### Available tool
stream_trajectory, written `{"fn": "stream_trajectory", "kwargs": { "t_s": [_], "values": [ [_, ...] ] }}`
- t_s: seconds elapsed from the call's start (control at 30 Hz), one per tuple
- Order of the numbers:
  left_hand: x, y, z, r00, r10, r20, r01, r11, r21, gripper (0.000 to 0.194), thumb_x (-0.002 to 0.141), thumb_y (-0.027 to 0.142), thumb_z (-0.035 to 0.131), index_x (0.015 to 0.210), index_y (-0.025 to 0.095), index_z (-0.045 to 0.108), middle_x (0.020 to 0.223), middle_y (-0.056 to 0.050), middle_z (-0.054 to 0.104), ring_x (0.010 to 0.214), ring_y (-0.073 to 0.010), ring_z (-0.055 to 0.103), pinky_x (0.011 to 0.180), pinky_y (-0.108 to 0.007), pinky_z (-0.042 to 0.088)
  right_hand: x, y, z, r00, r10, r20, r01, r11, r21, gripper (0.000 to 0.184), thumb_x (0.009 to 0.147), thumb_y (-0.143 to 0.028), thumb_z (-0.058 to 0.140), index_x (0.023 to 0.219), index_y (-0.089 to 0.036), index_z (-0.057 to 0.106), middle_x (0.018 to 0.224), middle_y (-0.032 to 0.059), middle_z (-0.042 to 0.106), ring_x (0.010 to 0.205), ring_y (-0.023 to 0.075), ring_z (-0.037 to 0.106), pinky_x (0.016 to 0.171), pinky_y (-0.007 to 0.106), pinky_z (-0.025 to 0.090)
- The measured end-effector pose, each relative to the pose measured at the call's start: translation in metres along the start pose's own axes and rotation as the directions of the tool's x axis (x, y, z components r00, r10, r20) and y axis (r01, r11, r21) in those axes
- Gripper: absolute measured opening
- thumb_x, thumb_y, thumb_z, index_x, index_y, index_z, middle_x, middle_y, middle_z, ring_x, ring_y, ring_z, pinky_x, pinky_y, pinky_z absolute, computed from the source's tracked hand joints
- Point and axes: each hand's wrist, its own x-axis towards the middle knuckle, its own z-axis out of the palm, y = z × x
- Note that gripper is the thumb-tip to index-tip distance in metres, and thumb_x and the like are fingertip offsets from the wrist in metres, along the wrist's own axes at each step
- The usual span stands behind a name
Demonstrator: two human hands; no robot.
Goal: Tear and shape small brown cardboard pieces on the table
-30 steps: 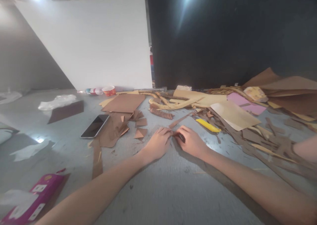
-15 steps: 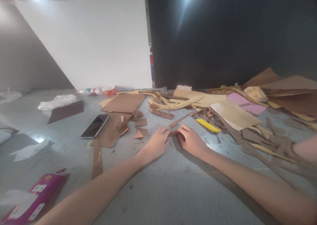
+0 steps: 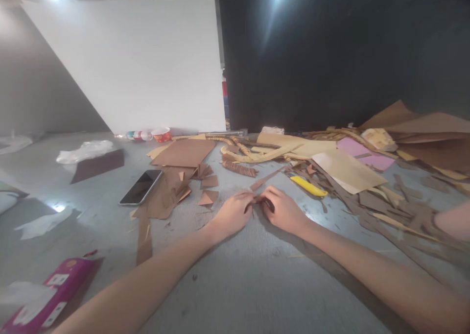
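Observation:
My left hand (image 3: 235, 212) and my right hand (image 3: 283, 208) meet fingertip to fingertip low over the grey table. Between them is pinched a small piece of brown paper (image 3: 258, 199), mostly hidden by the fingers. Just beyond the fingertips lies a narrow brown paper strip (image 3: 267, 178). Behind it rests a brown fringed paper roll (image 3: 239, 168). A yellow box cutter (image 3: 308, 186) lies to the right of my right hand. Left of my left hand are cut brown paper squares (image 3: 208, 198).
A phone (image 3: 141, 188) lies on brown paper at the left. Nearer is a magenta tissue pack (image 3: 69, 280). Tan sheets (image 3: 348, 170) and brown scraps spread over the right side, where another person's hand (image 3: 453, 221) reaches in. White and black panels stand at the back.
The fingers of my left hand have curled further inward around the small piece of brown paper. My right hand has barely shifted, and the surrounding objects stay put.

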Motion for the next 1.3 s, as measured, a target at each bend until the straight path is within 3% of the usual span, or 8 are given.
{"fn": "stream_trajectory", "kwargs": {
  "t_s": [0.13,0.3,0.43,0.57,0.63,0.8,1.1,1.3],
  "values": [
    [0.000,-0.001,0.002,0.999,0.034,-0.015,-0.034,0.999,0.021,0.029,0.091,0.000,0.052,0.103,0.019,0.071,0.117,-0.010,0.075,0.121,-0.0256,0.067,0.107,-0.043,0.056,0.000,-0.001,0.000,0.999,-0.038,0.003,0.038,0.999,-0.009,0.004,0.101,-0.021,0.066,0.101,-0.023,0.069,0.102,0.0045,0.067,0.091,0.0215,0.065,0.085,0.035,0.047],
    [0.000,-0.001,0.001,0.998,0.064,-0.018,-0.063,0.998,0.024,0.030,0.088,-0.001,0.051,0.097,0.019,0.072,0.115,-0.009,0.076,0.120,-0.0248,0.067,0.107,-0.043,0.056,0.001,0.005,0.003,0.997,-0.078,0.022,0.078,0.997,0.010,0.012,0.106,-0.021,0.062,0.102,-0.025,0.073,0.096,0.0026,0.067,0.089,0.0207,0.065,0.084,0.034,0.047],
    [-0.001,0.001,0.000,0.998,0.064,-0.015,-0.063,0.997,0.038,0.033,0.088,-0.002,0.050,0.100,0.019,0.073,0.117,-0.009,0.076,0.122,-0.0248,0.066,0.108,-0.044,0.056,-0.001,0.008,0.003,0.996,-0.091,-0.018,0.088,0.991,-0.103,0.016,0.107,-0.020,0.059,0.102,-0.024,0.074,0.100,0.0048,0.066,0.092,0.0222,0.063,0.087,0.037,0.045],
    [-0.003,0.004,-0.002,0.997,0.069,-0.039,-0.065,0.994,0.082,0.029,0.089,0.000,0.052,0.097,0.018,0.074,0.143,-0.012,0.067,0.136,-0.0273,0.058,0.112,-0.046,0.054,-0.001,0.009,0.003,0.994,-0.088,-0.057,0.075,0.977,-0.200,0.018,0.107,-0.019,0.057,0.103,-0.023,0.074,0.102,0.0062,0.065,0.096,0.0231,0.063,0.091,0.042,0.041],
    [-0.002,0.005,-0.003,0.995,0.094,-0.025,-0.092,0.993,0.081,0.030,0.090,-0.001,0.051,0.097,0.018,0.074,0.146,-0.011,0.065,0.138,-0.0269,0.056,0.114,-0.046,0.053,0.000,0.008,0.004,0.995,-0.082,-0.055,0.071,0.981,-0.179,0.016,0.107,-0.018,0.057,0.103,-0.023,0.072,0.103,0.0058,0.066,0.096,0.0224,0.064,0.092,0.042,0.041],
    [0.000,0.000,0.001,0.993,0.119,0.011,-0.120,0.991,0.059,0.037,0.090,-0.001,0.049,0.109,0.018,0.075,0.120,-0.009,0.077,0.127,-0.0250,0.065,0.113,-0.045,0.054,0.001,0.007,0.004,0.993,-0.103,-0.062,0.096,0.989,-0.109,0.008,0.104,-0.019,0.064,0.102,-0.022,0.071,0.102,0.0043,0.069,0.099,0.0217,0.067,0.096,0.041,0.040],
    [-0.002,-0.004,0.004,0.997,0.081,0.019,-0.082,0.994,0.067,0.039,0.090,0.001,0.050,0.115,0.018,0.075,0.126,-0.011,0.076,0.130,-0.0265,0.064,0.114,-0.049,0.054,0.003,0.009,0.003,0.994,-0.108,-0.008,0.107,0.991,-0.075,0.015,0.105,-0.020,0.063,0.091,-0.023,0.070,0.092,0.0028,0.071,0.092,0.0211,0.067,0.091,0.039,0.042],
    [-0.001,-0.003,0.003,0.998,0.059,0.030,-0.060,0.996,0.059,0.041,0.088,-0.001,0.051,0.115,0.018,0.074,0.128,-0.010,0.076,0.131,-0.0266,0.063,0.115,-0.049,0.053,0.005,0.013,0.004,0.999,-0.027,-0.019,0.027,1.000,0.007,0.022,0.105,-0.020,0.060,0.088,-0.022,0.072,0.089,0.0030,0.071,0.088,0.0208,0.066,0.088,0.038,0.043]
  ]
}}
